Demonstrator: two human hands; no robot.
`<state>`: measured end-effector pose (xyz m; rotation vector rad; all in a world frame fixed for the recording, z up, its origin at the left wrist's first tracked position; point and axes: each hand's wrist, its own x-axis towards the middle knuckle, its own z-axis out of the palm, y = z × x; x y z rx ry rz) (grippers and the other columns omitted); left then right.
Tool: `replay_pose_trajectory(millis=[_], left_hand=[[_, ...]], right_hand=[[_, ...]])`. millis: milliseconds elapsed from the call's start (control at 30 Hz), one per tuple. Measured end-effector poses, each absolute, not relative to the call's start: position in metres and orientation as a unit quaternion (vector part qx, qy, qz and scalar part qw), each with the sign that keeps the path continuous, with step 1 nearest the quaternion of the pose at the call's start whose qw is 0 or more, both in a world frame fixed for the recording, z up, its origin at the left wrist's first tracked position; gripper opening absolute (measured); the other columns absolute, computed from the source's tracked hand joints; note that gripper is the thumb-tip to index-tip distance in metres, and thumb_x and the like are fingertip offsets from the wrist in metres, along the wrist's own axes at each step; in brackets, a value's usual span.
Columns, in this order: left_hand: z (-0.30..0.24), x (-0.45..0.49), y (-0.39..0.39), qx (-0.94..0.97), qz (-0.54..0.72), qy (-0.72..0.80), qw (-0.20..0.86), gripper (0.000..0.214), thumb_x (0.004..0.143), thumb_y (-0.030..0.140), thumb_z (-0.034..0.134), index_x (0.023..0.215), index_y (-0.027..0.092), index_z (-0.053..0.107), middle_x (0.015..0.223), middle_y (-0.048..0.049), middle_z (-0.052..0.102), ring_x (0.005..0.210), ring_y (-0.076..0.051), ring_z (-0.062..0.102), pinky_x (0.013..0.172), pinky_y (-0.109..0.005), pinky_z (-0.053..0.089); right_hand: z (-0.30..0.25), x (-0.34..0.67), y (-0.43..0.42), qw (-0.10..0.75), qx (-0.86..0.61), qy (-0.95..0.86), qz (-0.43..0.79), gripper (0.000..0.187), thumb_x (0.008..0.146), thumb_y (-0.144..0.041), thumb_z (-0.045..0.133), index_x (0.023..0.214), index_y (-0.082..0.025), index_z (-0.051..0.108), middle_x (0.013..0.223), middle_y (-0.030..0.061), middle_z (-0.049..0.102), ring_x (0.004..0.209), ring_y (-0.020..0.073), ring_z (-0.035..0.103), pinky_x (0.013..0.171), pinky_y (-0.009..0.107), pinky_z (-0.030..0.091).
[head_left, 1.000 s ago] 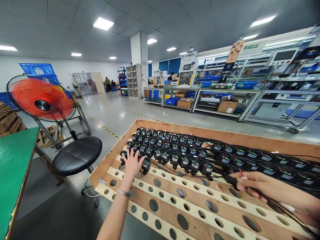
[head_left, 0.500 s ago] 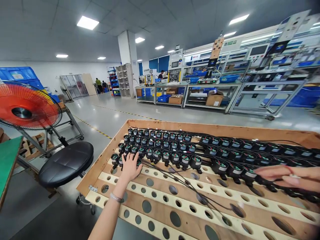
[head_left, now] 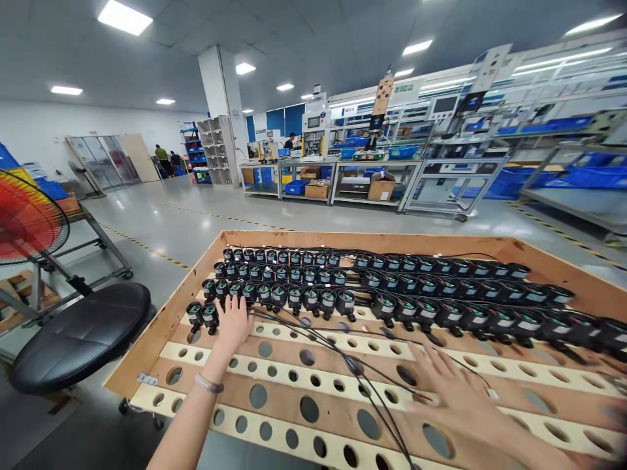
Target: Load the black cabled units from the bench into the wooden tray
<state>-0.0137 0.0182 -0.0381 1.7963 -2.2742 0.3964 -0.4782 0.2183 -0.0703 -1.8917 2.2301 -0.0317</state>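
Rows of black cylindrical units (head_left: 311,298), with green circuit boards inside their round tops and black cables, stand in a wooden tray (head_left: 164,313). My left hand (head_left: 234,323) lies over the left end of the front row, fingers stretched forward and resting at the units there; it hides what is under the palm. Beside it, two units (head_left: 209,317) of that row show. My right hand (head_left: 448,382), blurred by motion, is spread low over the holed slats, near loose black cables (head_left: 353,365). Whether it touches a cable, I cannot tell.
Pale slats (head_left: 274,371) with round holes span the tray. To the left are a black stool (head_left: 83,333) and a red fan (head_left: 24,219). Workbenches (head_left: 377,166) with machines and blue bins line the back. Other people (head_left: 164,160) are far off.
The view has swung to the right. My right hand has moved from the front row's right part down toward the cables over the slats. My left hand stays at the row's left end.
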Motion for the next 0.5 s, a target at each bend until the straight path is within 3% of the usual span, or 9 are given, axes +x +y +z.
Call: replay_pose_trajectory(millis=[67,167,233,333,400,500], left_hand=[[-0.041,-0.016,0.017,0.617,0.147,-0.765,0.114,0.052,0.098,0.033,0.043,0.139,0.005,0.057,0.142,-0.0251,0.055,0.137,-0.044,0.043,0.115,-0.069,0.021],[-0.046,-0.017,0.017,0.623,0.166,-0.755,0.123,0.052,0.100,0.036,0.040,0.139,0.006,0.057,0.140,-0.0238,0.057,0.136,-0.043,0.045,0.115,-0.068,0.022],[-0.048,-0.018,0.016,0.624,0.175,-0.751,0.127,0.052,0.100,0.037,0.039,0.139,0.007,0.057,0.140,-0.0234,0.058,0.135,-0.043,0.046,0.115,-0.068,0.022],[-0.050,-0.017,0.016,0.623,0.184,-0.749,0.131,0.051,0.101,0.038,0.040,0.137,0.007,0.059,0.139,-0.0235,0.058,0.133,-0.042,0.047,0.114,-0.068,0.023],[-0.051,-0.017,0.015,0.622,0.187,-0.748,0.133,0.050,0.100,0.038,0.041,0.136,0.008,0.060,0.139,-0.0235,0.058,0.133,-0.042,0.048,0.114,-0.068,0.024],[-0.054,-0.016,0.013,0.625,0.189,-0.746,0.136,0.049,0.100,0.038,0.042,0.135,0.008,0.061,0.138,-0.0236,0.059,0.132,-0.042,0.048,0.113,-0.068,0.025]], right_hand=[[-0.087,-0.445,0.213,0.077,-0.638,0.766,0.015,0.121,0.068,-0.083,0.060,0.161,-0.015,0.022,0.165,0.0163,0.006,0.151,0.0445,-0.001,0.119,0.069,0.012],[-0.099,-0.402,0.198,0.028,-0.671,0.741,-0.029,0.116,0.073,-0.082,0.057,0.160,-0.012,0.024,0.164,0.0235,0.009,0.150,0.0474,0.006,0.115,0.072,0.015],[-0.094,-0.383,0.188,0.005,-0.687,0.724,-0.058,0.090,0.086,-0.068,0.054,0.155,-0.013,0.037,0.161,0.0247,0.022,0.148,0.0461,0.021,0.113,0.068,0.025],[-0.079,-0.367,0.177,-0.002,-0.685,0.727,-0.055,0.046,0.093,-0.040,0.052,0.126,-0.011,0.063,0.137,0.0251,0.051,0.129,0.0424,0.046,0.102,0.056,0.041],[-0.071,-0.361,0.173,0.010,-0.686,0.726,-0.044,0.030,0.090,-0.030,0.054,0.108,-0.010,0.068,0.121,0.0238,0.058,0.117,0.0419,0.051,0.095,0.053,0.043],[-0.069,-0.361,0.170,0.040,-0.693,0.718,-0.045,0.017,0.085,-0.019,0.056,0.095,-0.012,0.068,0.113,0.0222,0.061,0.114,0.0415,0.053,0.094,0.050,0.042]])
